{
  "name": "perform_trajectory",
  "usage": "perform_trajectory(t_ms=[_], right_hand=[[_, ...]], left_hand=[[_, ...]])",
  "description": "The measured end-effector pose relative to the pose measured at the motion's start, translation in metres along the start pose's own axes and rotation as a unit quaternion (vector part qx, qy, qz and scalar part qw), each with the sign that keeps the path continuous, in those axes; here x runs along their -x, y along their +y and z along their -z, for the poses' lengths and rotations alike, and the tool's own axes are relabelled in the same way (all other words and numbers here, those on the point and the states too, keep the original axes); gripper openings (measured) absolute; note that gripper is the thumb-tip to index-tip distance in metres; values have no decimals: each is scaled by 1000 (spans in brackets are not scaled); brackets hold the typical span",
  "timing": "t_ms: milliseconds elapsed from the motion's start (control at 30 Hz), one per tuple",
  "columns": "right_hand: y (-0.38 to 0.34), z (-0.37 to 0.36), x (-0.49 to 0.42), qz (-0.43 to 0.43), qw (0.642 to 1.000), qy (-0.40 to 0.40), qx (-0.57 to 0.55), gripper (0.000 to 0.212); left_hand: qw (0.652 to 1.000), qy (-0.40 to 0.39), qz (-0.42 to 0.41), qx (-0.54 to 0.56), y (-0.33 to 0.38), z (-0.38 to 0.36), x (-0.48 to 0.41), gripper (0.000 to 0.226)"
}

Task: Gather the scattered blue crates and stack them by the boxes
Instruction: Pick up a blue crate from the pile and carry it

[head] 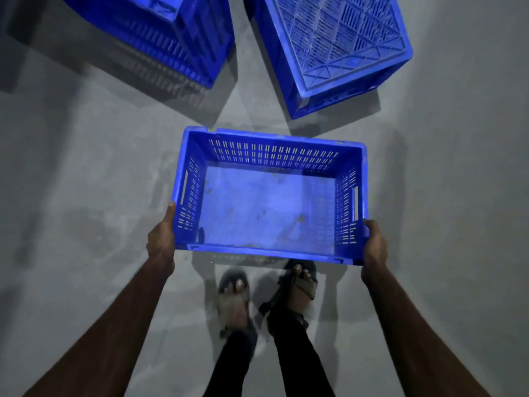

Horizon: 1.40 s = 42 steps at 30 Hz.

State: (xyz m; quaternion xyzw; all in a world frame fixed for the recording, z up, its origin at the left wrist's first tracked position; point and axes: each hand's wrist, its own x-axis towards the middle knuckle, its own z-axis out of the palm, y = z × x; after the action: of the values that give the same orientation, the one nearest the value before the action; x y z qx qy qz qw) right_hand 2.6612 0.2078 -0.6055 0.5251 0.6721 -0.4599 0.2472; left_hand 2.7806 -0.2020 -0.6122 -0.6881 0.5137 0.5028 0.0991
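An open-topped blue crate (266,207) is held in the middle of the frame, above the grey floor (86,167) and just ahead of two sandalled feet (234,285). Its near left corner is gripped by the left hand (161,239), with the thumb laid up the outer wall. Its near right corner is gripped by the right hand (375,245), with the fingers curled round the rim. From the shadow cast below its near edge, the crate is judged to be lifted clear of the floor. Two more blue crates are seen along the top of the frame, close together but apart: one in the upper left (171,38), cut off by the frame edge, and one in the upper right (337,44), turned upside down so that its ribbed, lattice-patterned base faces up. No boxes are in view, so how near the stacking spot lies cannot be told. The task is judged to be partway done at most: one crate is in hand, at least two are not yet stacked, and no stack is shown. The crates are of moulded rigid plastic, rectangular, with slotted ventilated walls and a long handle slot in each short side. The held crate's floor is solid, scuffed and lightly soiled. The floor looks like smooth concrete with faint blotches.
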Motion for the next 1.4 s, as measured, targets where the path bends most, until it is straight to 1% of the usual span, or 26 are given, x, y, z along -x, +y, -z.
perform_trajectory(t_ms=[67,100,133,200,267,333,400,467,567,600,667,700,733,800,867,933,967,1033,1100,1167,1233,1300,1333,1400], right_hand=[[13,0,-6,-5,1000,-19,-1,72],[20,-1,-8,-5,1000,-29,1,72],[27,-1,-10,0,999,-36,5,67],[41,-4,-16,21,999,-37,20,47],[54,-8,-23,34,999,-34,26,39],[68,-13,-29,34,999,-18,27,47],[79,-19,-34,56,997,20,50,56],[84,-23,-35,78,994,52,57,57],[77,-26,-34,65,995,59,49,64],[71,-26,-33,66,994,78,46,65],[53,-26,-33,89,986,132,40,58],[42,-26,-36,107,982,146,44,55],[31,-28,-41,128,980,146,53,52],[8,-32,-53,167,975,110,95,51],[-9,-35,-67,189,967,69,154,53],[-17,-38,-80,186,961,53,197,52],[-19,-38,-87,179,963,42,198,53],[-19,-40,-96,149,975,-12,163,63],[-19,-40,-98,104,986,-63,110,74],[-18,-43,-97,84,992,-77,54,79],[-13,-48,-92,105,993,-50,16,82],[-8,-51,-84,151,988,-15,-16,82],[-4,-51,-79,177,983,-19,-34,81],[3,-49,-74,229,971,-55,-44,74]], left_hand=[[1000,4,8,-2,-12,-2,-9,108],[1000,13,9,-6,-20,-3,-13,106],[1000,24,8,-13,-28,-5,-18,104],[999,26,-2,-32,-42,-10,-27,101],[999,21,-13,-41,-56,-10,-36,92],[996,20,-38,-82,-69,-9,-43,77],[990,22,-74,-114,-79,-8,-47,62],[987,20,-96,-131,-82,-8,-46,56],[982,17,-108,-151,-70,-10,-40,64],[978,21,-130,-162,-62,-11,-37,70],[954,24,-219,-203,-42,-15,-36,79],[938,18,-263,-226,-30,-19,-37,81],[927,10,-290,-237,-15,-24,-38,81],[931,-10,-287,-227,13,-35,-43,81],[941,-12,-250,-229,32,-45,-52,78],[940,-6,-230,-252,42,-52,-63,71],[941,-5,-223,-255,45,-55,-67,68],[953,-9,-197,-232,47,-59,-74,72],[970,-27,-175,-169,46,-60,-81,78],[977,-42,-182,-107,47,-61,-87,82],[973,-65,-212,-58,43,-61,-88,80],[969,-88,-230,-38,35,-60,-85,81],[964,-99,-243,-46,29,-59,-84,83],[949,-114,-282,-82,18,-55,-81,77]])
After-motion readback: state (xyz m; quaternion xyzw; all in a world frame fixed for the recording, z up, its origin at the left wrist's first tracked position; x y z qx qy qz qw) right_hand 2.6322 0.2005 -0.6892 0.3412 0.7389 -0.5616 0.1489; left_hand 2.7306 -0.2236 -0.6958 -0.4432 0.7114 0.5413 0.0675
